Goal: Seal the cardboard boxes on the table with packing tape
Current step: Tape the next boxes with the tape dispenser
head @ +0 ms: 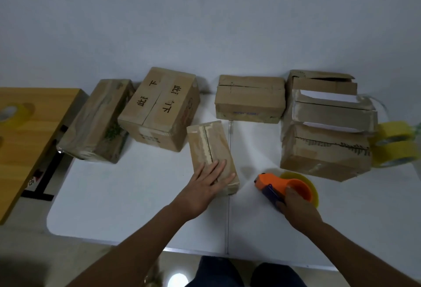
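A small narrow cardboard box point(210, 147) lies in the middle of the white table point(136, 195), its top seam running away from me. My left hand point(206, 186) rests flat on its near end with straight fingers. My right hand point(296, 209) grips an orange tape dispenser point(276, 184) with a yellow tape roll point(313, 185), held just above the table to the right of that box. Other cardboard boxes stand behind: a taped one point(98, 122) at left, a lettered one point(159, 106), and a flat one point(250, 98).
A stack of opened boxes point(325, 131) stands at the right, with spare yellow tape rolls point(395, 147) beside it. A wooden table point(27, 138) with a tape roll point(16, 113) lies to the left. A white wall rises behind the boxes.
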Action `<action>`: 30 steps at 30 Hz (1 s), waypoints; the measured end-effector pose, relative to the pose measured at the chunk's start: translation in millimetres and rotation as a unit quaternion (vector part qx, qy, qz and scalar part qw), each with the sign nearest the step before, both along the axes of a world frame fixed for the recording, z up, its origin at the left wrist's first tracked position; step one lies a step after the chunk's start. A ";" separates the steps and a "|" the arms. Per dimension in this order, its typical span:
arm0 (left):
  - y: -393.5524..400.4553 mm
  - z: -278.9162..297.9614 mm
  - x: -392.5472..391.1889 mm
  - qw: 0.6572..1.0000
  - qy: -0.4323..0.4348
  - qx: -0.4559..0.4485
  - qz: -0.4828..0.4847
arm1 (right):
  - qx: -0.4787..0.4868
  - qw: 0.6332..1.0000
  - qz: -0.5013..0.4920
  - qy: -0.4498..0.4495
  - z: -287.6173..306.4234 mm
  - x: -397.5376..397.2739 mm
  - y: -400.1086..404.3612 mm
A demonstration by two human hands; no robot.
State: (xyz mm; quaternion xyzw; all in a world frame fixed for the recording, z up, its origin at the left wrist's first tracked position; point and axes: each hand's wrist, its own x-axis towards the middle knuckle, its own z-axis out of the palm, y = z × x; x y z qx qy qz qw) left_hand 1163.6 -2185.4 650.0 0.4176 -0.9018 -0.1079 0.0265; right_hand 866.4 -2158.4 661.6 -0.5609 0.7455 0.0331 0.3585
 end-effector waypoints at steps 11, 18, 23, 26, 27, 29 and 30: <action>-42.9 9.2 -12.9 0.997 0.016 0.059 -0.051 | -0.087 0.984 0.012 -0.153 35.9 -20.8 -10.5; -32.5 63.6 -70.0 0.826 0.351 0.319 0.304 | -0.183 0.970 -0.026 -0.159 65.5 -24.9 -16.7; -30.7 80.1 -90.4 0.641 0.442 0.482 0.400 | -0.217 0.966 0.010 -0.142 79.1 -23.6 -19.5; -28.3 86.7 -94.5 0.613 0.468 0.501 0.393 | -0.226 0.964 0.025 -0.140 80.7 -24.2 -20.2; -28.2 88.8 -94.9 0.605 0.474 0.507 0.389 | -0.232 0.962 0.032 -0.138 81.2 -24.6 -20.4; -29.2 91.9 -93.6 0.605 0.475 0.514 0.379 | -0.242 0.960 0.044 -0.134 82.4 -25.8 -21.8; -29.0 93.1 -93.0 0.611 0.472 0.516 0.371 | -0.244 0.959 0.047 -0.135 82.2 -25.9 -22.3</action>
